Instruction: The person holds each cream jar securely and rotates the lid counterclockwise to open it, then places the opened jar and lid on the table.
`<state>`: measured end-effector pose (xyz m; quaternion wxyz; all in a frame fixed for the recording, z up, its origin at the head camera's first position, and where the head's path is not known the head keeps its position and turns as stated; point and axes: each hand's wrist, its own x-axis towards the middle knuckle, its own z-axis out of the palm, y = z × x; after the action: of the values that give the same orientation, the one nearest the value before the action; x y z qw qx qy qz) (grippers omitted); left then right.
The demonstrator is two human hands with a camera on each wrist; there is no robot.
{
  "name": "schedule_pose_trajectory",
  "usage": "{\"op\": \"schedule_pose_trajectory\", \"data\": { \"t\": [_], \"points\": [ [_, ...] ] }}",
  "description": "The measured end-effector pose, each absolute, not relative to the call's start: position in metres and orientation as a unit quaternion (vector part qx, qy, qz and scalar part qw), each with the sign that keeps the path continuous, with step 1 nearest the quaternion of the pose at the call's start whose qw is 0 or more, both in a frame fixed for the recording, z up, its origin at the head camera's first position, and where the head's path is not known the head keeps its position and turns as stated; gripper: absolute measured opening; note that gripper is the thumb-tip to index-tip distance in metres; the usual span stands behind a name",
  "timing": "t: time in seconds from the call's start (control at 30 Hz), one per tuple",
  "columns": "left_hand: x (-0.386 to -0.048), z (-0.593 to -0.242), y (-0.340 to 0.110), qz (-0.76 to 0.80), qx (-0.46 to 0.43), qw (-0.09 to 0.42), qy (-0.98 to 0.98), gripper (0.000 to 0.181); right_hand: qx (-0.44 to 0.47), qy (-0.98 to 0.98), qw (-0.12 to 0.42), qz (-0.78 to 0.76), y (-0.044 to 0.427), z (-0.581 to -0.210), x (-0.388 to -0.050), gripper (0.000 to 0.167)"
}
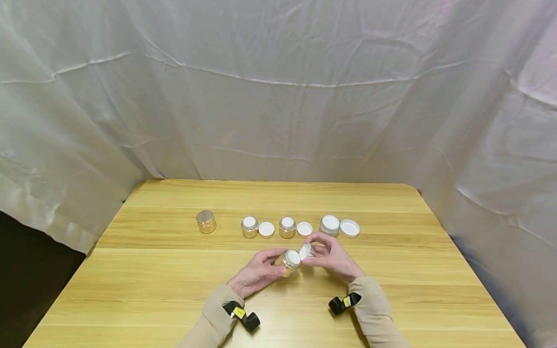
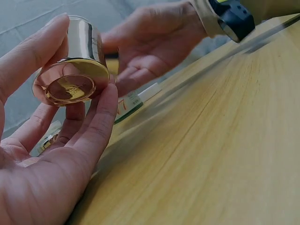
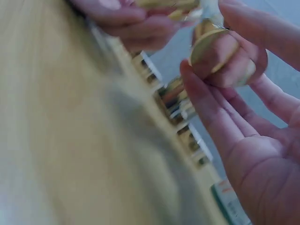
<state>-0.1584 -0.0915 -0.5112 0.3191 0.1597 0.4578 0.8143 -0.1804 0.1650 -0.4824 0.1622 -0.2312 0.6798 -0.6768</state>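
A small gold jar [image 1: 288, 263] with a white top is gripped in my left hand [image 1: 257, 273], tilted to the right above the table. Its shiny round base [image 2: 70, 89] faces the left wrist camera. My right hand [image 1: 334, 258] pinches a lid [image 1: 306, 251] by the rim, its white inside turned toward the jar. In the head view the lid's edge is very close to the jar's rim; I cannot tell whether they touch. The lid's gold outer face [image 3: 227, 58] shows in the right wrist view.
Behind the hands, on the wooden table [image 1: 152, 280], stand two open gold jars [image 1: 250, 232] and a wider open jar [image 1: 329, 226], each with a white-lined lid [image 1: 266, 230] to its right. A closed gold jar [image 1: 206, 222] stands farther left. Grey curtain [image 1: 278, 121] surrounds the table.
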Motion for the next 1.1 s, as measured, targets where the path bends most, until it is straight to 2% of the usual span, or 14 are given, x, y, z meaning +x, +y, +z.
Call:
{"op": "schedule_pose_trajectory", "data": {
  "t": [0.23, 0.5, 0.83, 1.1],
  "points": [
    [-0.159, -0.512, -0.091, 0.812, 0.150, 0.316, 0.467, 0.069, -0.205, 0.715, 0.104, -0.660, 0.168, -0.499, -0.182, 0.048],
    [-0.156, -0.511, -0.092, 0.819, 0.129, 0.318, 0.460, 0.050, -0.217, 0.760, 0.021, -0.612, 0.171, -0.511, -0.185, 0.040],
    [-0.157, -0.510, -0.092, 0.822, 0.124, 0.316, 0.457, 0.048, -0.191, 0.793, 0.005, -0.578, 0.168, -0.515, -0.185, 0.043],
    [-0.158, -0.513, -0.094, 0.820, 0.130, 0.316, 0.459, 0.049, -0.211, 0.812, -0.046, -0.543, 0.166, -0.517, -0.183, 0.048]
  ]
}}
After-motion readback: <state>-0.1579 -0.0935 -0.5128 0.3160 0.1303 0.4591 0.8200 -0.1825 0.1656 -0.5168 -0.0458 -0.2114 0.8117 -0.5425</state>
